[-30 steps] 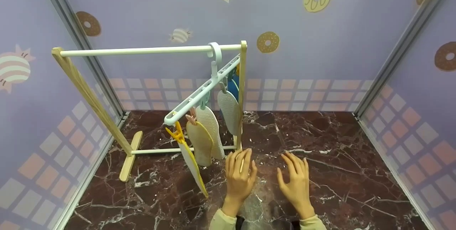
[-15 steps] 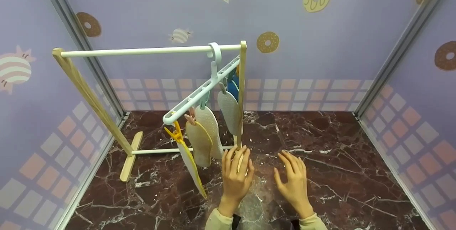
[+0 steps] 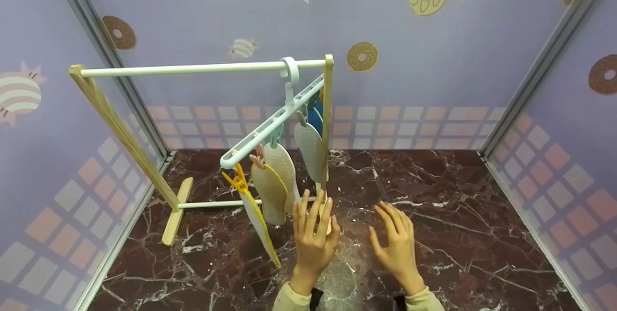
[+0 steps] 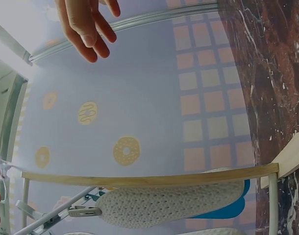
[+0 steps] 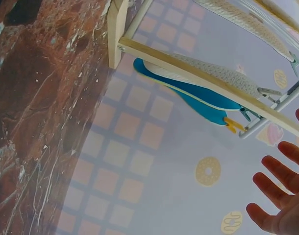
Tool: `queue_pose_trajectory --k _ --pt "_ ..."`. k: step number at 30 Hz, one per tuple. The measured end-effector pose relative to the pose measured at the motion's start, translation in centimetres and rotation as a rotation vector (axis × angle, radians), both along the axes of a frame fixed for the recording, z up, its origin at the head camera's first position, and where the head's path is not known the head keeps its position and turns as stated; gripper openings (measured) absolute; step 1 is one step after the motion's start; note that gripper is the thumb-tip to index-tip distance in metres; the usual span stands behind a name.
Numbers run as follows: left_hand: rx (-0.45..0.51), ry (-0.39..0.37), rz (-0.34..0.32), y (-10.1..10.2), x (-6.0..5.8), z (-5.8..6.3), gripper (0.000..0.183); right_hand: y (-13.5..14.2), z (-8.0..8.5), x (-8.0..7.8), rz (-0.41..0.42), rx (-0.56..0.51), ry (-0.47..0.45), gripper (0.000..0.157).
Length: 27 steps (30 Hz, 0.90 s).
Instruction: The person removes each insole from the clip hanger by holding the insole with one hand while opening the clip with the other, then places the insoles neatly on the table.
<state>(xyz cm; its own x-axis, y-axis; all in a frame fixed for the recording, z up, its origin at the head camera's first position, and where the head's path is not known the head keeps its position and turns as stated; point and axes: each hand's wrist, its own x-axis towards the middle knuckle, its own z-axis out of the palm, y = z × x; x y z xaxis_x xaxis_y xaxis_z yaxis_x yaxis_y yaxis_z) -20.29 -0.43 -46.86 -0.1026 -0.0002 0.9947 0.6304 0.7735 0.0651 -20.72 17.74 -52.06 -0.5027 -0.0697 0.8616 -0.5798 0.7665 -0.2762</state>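
Several insoles hang from clothespins on a pale blue clip hanger [image 3: 260, 136]. Nearest is a yellow-edged insole [image 3: 260, 228] on a yellow clothespin [image 3: 237, 183]. Behind it hang a cream insole [image 3: 270, 195], a white insole [image 3: 283, 159] and a grey-white insole [image 3: 308, 152]. Two blue insoles [image 5: 188, 95] show at the far end in the right wrist view. My left hand [image 3: 313, 248], fingers spread and holding nothing, is just right of the cream insole and overlaps the rack's foot in the head view. To its right, my right hand [image 3: 397, 248] holds nothing, fingers loosely extended.
The hanger hooks over the white top rail [image 3: 193, 68] of a rack with wooden legs [image 3: 127, 135], near its right end. A dark red marbled tabletop [image 3: 462, 234] lies beneath. Patterned lilac walls [image 3: 409, 60] enclose the back and both sides.
My left hand has moved slightly left and forward, its fingers spreading. The right hand has shifted a little left. The insoles and rack look almost the same.
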Motion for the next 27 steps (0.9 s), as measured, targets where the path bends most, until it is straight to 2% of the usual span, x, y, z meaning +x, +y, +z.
queue_pose_trajectory --k 11,27 --pt "0.041 0.009 0.071 -0.7 0.8 0.9 0.03 -0.2 0.9 0.4 0.006 0.007 -0.024 0.049" --pt "0.138 0.067 0.085 -2.3 1.5 1.9 0.028 -0.8 1.9 1.6 0.079 0.015 -0.056 0.049"
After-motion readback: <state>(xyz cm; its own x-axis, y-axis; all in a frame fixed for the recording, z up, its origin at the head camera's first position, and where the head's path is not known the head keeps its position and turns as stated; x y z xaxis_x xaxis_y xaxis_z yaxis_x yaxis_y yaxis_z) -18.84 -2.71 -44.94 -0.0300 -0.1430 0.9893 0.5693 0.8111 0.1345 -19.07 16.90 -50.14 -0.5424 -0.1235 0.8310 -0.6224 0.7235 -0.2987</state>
